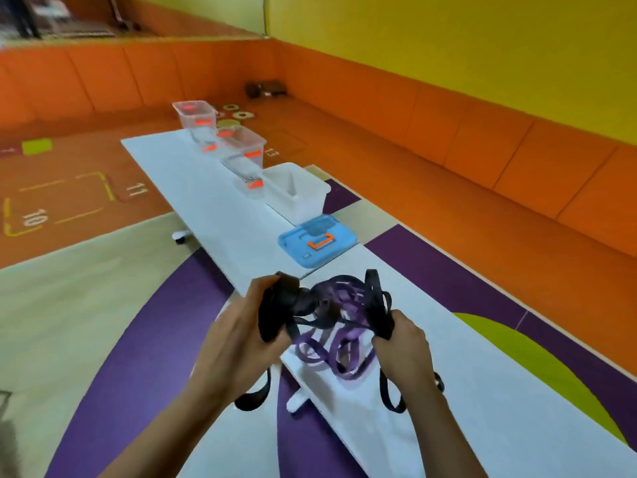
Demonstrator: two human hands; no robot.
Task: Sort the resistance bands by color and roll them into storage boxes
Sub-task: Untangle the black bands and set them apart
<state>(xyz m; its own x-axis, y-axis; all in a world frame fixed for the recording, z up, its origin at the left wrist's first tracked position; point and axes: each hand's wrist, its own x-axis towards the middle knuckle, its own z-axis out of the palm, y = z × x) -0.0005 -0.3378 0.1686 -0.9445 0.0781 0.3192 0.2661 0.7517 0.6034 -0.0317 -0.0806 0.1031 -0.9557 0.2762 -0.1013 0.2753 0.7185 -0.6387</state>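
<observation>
A tangle of black resistance bands [377,298] and purple resistance bands [344,353] hangs between my hands above the near end of the white table [482,391]. My left hand [238,339] grips a bunched wad of black band at the table's left edge. My right hand [403,343] is closed on several black loops to the right. Purple loops droop onto the table surface between them. Black ends dangle below both hands. Farther along the table stand two clear storage boxes [196,115] [246,146] with orange clips and a white box [300,191].
A blue lid [317,241] with an orange handle lies flat on the table just beyond the bands. The long white table has wheeled legs; orange padded benches line the walls. The floor is purple, beige and orange with numbers marked on it.
</observation>
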